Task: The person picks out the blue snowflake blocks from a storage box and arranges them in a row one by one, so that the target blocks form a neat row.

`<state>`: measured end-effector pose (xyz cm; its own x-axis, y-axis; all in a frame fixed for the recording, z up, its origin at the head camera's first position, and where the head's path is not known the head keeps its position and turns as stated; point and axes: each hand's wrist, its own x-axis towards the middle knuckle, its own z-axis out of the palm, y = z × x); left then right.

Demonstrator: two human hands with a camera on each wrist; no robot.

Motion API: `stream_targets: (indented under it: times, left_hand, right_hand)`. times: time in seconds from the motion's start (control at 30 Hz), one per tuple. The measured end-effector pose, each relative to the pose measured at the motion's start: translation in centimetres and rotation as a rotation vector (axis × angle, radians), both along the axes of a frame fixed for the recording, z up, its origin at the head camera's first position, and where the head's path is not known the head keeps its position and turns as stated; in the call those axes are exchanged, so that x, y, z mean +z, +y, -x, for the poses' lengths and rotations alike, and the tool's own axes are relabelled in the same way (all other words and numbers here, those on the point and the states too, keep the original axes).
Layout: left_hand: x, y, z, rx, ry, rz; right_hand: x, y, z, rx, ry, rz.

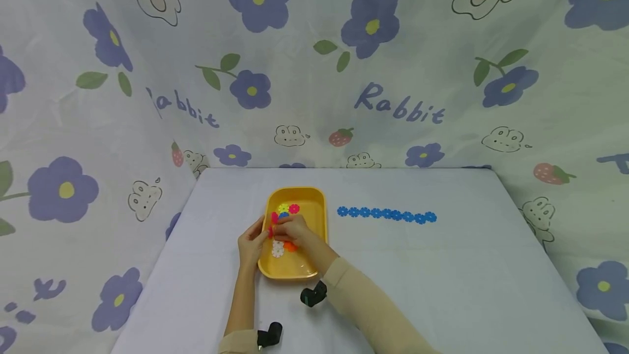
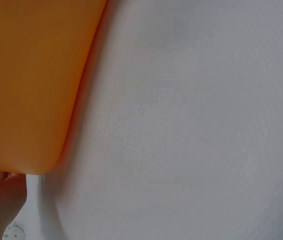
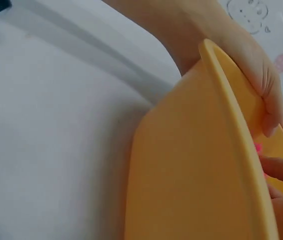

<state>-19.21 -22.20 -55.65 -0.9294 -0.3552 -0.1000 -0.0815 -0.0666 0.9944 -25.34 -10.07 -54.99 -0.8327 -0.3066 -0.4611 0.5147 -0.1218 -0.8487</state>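
My left hand (image 1: 252, 242) is at the left rim of a yellow tray (image 1: 318, 206), its thumb and fingertips pinching a pink flower-shaped plastic disc. My right hand (image 1: 297, 230) reaches over the tray and pinches pink at its fingertips, close against the left fingers. A pink disc (image 1: 274, 217) shows between the hands; fingers partly cover the pink pieces. In the right wrist view, the fingers of both hands meet above the tray's inside, with bits of pink between them. The left wrist view shows mostly the tray's outer wall (image 2: 36, 90) and part of a hand.
Inside the tray lie a yellow disc (image 1: 283, 208), another pink disc (image 1: 294, 208), a blue disc (image 1: 283, 216), white discs (image 1: 278, 250) and an orange disc (image 1: 290, 246). Right of the tray, several blue discs form a row (image 1: 386, 214) on the white table (image 1: 442, 277).
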Motion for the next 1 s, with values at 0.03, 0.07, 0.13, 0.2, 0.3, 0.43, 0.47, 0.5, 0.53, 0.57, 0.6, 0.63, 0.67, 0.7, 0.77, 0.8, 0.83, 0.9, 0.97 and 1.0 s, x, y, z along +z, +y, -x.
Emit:
stream_targets:
  times: [0.03, 0.07, 0.13, 0.2, 0.3, 0.43, 0.47, 0.5, 0.53, 0.57, 0.6, 0.63, 0.67, 0.7, 0.77, 0.8, 0.83, 0.9, 0.97, 1.0]
  left_hand:
    - [0.0, 0.0, 0.0, -0.001, -0.001, 0.002]
    - [0.1, 0.0, 0.0, -0.002, -0.003, 0.008]
    - [0.1, 0.0, 0.0, 0.002, -0.001, 0.008]
    - [0.1, 0.1, 0.0, 0.014, 0.007, 0.001]
    - [0.1, 0.1, 0.0, 0.028, 0.02, -0.01]
    - [0.0, 0.2, 0.0, 0.031, 0.025, -0.012]
    - [0.0, 0.2, 0.0, 0.029, 0.023, -0.011]
    - [0.0, 0.2, 0.0, 0.027, 0.021, -0.013]
    - [0.0, 0.2, -0.1, 0.024, 0.018, -0.008]
    - [0.0, 0.2, -0.1, 0.02, 0.017, -0.006]
    - [-0.1, 0.1, -0.1, 0.019, 0.016, -0.002]
    - [-0.1, 0.1, -0.1, 0.022, 0.017, -0.004]
    - [-0.1, 0.0, -0.1, 0.018, 0.015, 0.007]
    - [-0.2, 0.0, -0.1, 0.016, 0.014, 0.012]
    - [-0.2, -0.1, 0.0, 0.014, 0.017, 0.017]
    - [-0.2, -0.1, 0.0, 0.013, 0.017, 0.019]
    - [-0.2, 0.0, 0.0, 0.009, 0.017, 0.019]
    - [-0.2, 0.0, 0.0, 0.003, 0.019, 0.014]
    - [-0.1, 0.0, 0.0, 0.0, 0.021, 0.004]
    - [-0.1, 0.0, 0.0, -0.002, 0.017, 0.005]
  right_hand:
    - [0.0, -0.1, -0.2, -0.005, 0.001, -0.003]
    - [0.1, -0.1, -0.4, -0.01, -0.001, -0.001]
    - [0.3, -0.4, -0.7, -0.01, 0.006, -0.012]
    - [0.4, -0.6, -1.1, -0.017, 0.005, -0.015]
    - [0.6, -1.0, -1.5, -0.025, 0.03, -0.044]
    - [0.7, -1.2, -1.9, -0.037, 0.081, -0.088]
    - [0.7, -1.1, -1.9, -0.039, 0.09, -0.094]
    - [0.6, -1.1, -1.9, -0.044, 0.09, -0.096]
    - [0.5, -1.0, -1.9, -0.05, 0.089, -0.093]
    - [0.4, -1.0, -1.9, -0.062, 0.078, -0.081]
    - [0.4, -0.9, -1.9, -0.07, 0.067, -0.071]
    - [0.4, -0.7, -1.8, -0.084, 0.055, -0.055]
    - [0.3, -0.6, -1.7, -0.098, 0.043, -0.037]
    - [0.4, -0.4, -1.6, -0.109, 0.03, -0.02]
    - [0.4, 0.1, -1.3, -0.127, 0.005, 0.032]
    - [0.5, 0.3, -1.1, -0.129, 0.003, 0.051]
    - [0.6, 0.7, -0.9, -0.135, -0.002, 0.078]
    - [0.9, 1.4, -0.5, -0.135, 0.0, 0.109]
    - [1.3, 2.1, -0.2, -0.13, 0.018, 0.141]
    - [1.7, 2.5, -0.1, -0.124, 0.033, 0.15]
